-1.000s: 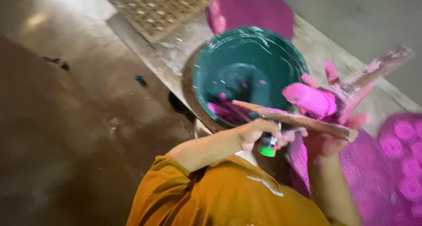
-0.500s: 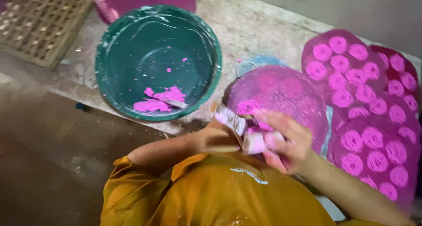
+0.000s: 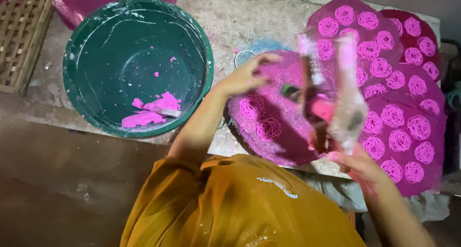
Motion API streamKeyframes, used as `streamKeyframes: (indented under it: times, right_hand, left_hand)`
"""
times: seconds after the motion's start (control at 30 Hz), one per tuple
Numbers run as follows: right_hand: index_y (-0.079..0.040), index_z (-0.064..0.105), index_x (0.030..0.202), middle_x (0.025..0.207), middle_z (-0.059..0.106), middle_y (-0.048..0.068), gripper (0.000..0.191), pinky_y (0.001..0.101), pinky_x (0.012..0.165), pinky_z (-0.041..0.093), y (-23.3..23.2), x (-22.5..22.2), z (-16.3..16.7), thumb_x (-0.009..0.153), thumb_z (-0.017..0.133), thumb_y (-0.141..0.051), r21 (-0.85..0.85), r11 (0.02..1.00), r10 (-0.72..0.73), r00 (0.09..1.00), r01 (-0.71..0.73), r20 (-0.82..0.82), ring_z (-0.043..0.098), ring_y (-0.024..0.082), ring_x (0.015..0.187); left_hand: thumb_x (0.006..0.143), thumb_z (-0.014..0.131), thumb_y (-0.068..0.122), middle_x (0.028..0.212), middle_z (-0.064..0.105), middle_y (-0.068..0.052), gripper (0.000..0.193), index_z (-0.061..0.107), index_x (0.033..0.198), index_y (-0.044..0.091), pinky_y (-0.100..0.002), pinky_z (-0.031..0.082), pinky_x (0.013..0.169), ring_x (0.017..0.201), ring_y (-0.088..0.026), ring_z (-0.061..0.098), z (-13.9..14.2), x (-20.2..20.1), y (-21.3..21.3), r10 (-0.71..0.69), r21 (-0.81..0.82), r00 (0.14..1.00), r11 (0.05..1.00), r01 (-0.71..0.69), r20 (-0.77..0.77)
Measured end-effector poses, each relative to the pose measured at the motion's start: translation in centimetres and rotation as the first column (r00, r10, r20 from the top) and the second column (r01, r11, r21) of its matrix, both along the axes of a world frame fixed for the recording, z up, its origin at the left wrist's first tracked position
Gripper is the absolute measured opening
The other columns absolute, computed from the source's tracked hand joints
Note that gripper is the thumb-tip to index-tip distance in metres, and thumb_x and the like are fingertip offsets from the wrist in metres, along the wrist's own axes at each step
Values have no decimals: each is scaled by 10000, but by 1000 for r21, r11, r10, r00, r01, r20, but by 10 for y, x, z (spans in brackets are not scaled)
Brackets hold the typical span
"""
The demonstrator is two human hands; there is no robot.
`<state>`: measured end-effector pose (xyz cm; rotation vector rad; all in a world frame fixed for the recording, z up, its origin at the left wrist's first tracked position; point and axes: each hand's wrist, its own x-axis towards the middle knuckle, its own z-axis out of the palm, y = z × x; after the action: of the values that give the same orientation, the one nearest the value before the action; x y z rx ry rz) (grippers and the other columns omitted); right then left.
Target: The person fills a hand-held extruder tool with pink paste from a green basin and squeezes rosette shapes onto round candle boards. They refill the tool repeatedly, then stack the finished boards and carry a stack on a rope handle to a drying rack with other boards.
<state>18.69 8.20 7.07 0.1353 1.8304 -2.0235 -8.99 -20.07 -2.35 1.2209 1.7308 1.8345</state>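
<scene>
The right hand grips a blurred pink-smeared press above the round mat. At nine o'clock, the left hand hovers half-curled, its hold unclear; green basin farther left.

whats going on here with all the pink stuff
A person in an orange shirt works a blurred, pink-smeared press tool over a round magenta mat. The right hand holds its handles from below and the left hand reaches to its top. Two pink coils lie on that mat; neighbouring mats are covered. A dark green round basin holds leftover pink dough.
</scene>
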Motion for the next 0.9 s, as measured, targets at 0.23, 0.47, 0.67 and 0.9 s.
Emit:
streamKeyframes:
  times: [0.23, 0.47, 0.67, 0.9]
  right_hand:
    - [-3, 318, 1552, 1381, 587, 156, 831, 443, 1128, 424, 12, 11, -3, 881, 715, -287, -183, 957, -240, 969, 225, -61, 576, 299, 1295]
    - [50, 406, 1513, 1354, 611, 188, 741, 463, 1099, 467, 23, -1, -39, 895, 670, -262, -139, 975, -173, 985, 172, 7, 622, 303, 1254]
    - [28, 381, 1511, 1376, 583, 152, 809, 439, 1086, 453, 18, -32, -63, 945, 652, -482, -167, 985, -43, 997, 52, 61, 589, 276, 1250]
    - [-6, 404, 1505, 1221, 640, 203, 814, 475, 999, 519, 5, -55, -65, 978, 400, -627, -360, 928, 285, 800, -93, 529, 640, 306, 1098]
  left_hand:
    - [946, 654, 82, 1255, 727, -180, 448, 626, 1381, -21, -357, 519, 978, 1085, -252, 672, -115, 5, -25, 419, -303, 735, 906, -296, 534]
    - [993, 627, 61, 1383, 641, -145, 536, 463, 1500, 11, -374, 495, 1070, 1209, -229, 636, -125, 120, -26, 649, -371, 568, 758, -536, 505]
    - [932, 618, 36, 1518, 285, -245, 749, 250, 1583, -11, -421, 429, 1148, 1402, -300, 418, -58, 150, -46, 707, -284, 682, 704, -651, 188]
    - [967, 564, 658, 1601, 488, -212, 961, 281, 1640, 33, -473, 302, 1332, 1533, -354, 417, 36, 40, -28, -623, 759, 456, 614, -218, 635]
